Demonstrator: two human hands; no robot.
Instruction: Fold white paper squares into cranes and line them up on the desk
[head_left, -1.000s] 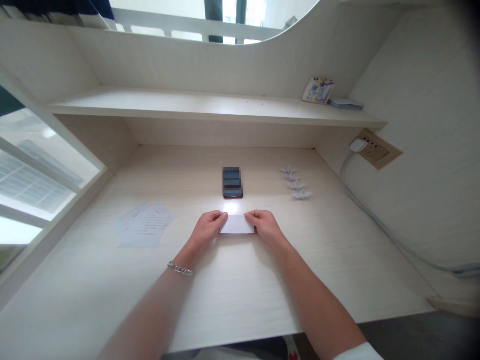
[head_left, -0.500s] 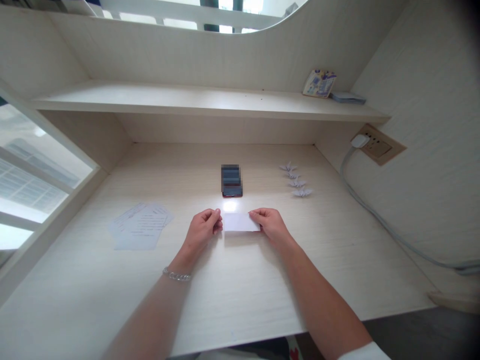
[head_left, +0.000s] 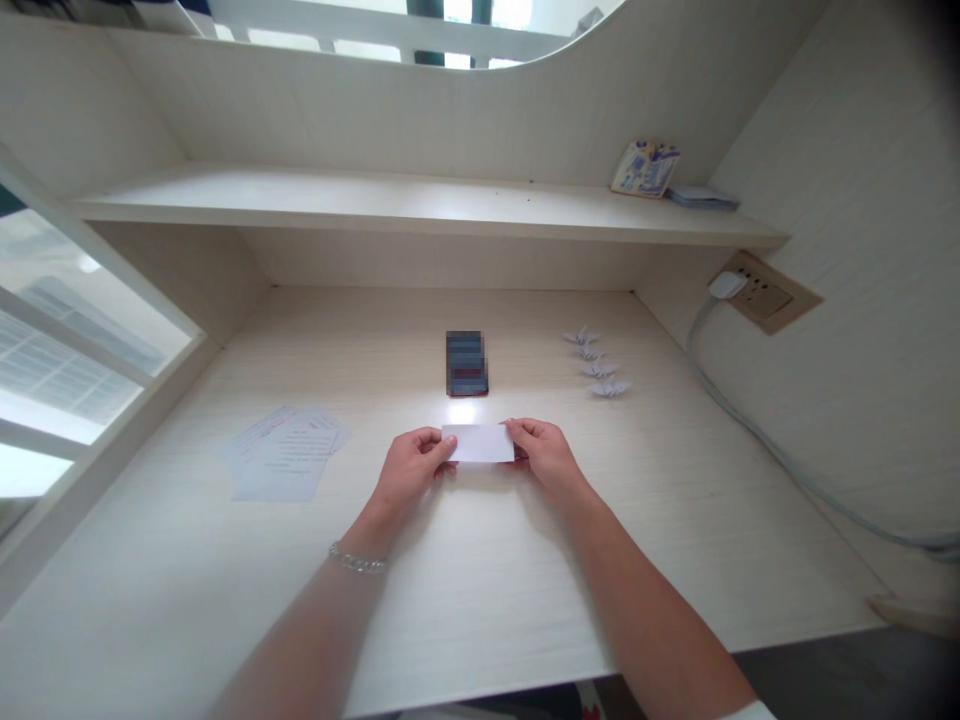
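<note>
A small white rectangle of paper point(head_left: 480, 443) is held level above the desk, its long side running across. My left hand point(head_left: 414, 464) pinches its left end, thumb on top and fingers underneath. At the right end my right hand point(head_left: 541, 450) grips the paper between thumb and fingers. Just beyond the paper lies a phone point(head_left: 466, 364), its screen blurred out. Several folded paper cranes point(head_left: 600, 371) stand in a row to the right of the phone. On the left, several sheets of paper with writing point(head_left: 281, 458) lie fanned over one another.
A shelf point(head_left: 420, 205) spans the back of the desk point(head_left: 480, 590), with a small patterned packet point(head_left: 646, 168) and a flat stack point(head_left: 703, 197) at its right. A white cable point(head_left: 757, 430) runs from the wall socket point(head_left: 769, 293) down the right side. A window is at left.
My left hand has closed on the left end of the paper, which it was beside before. The paper has shifted slightly left, and the view has moved a little.
</note>
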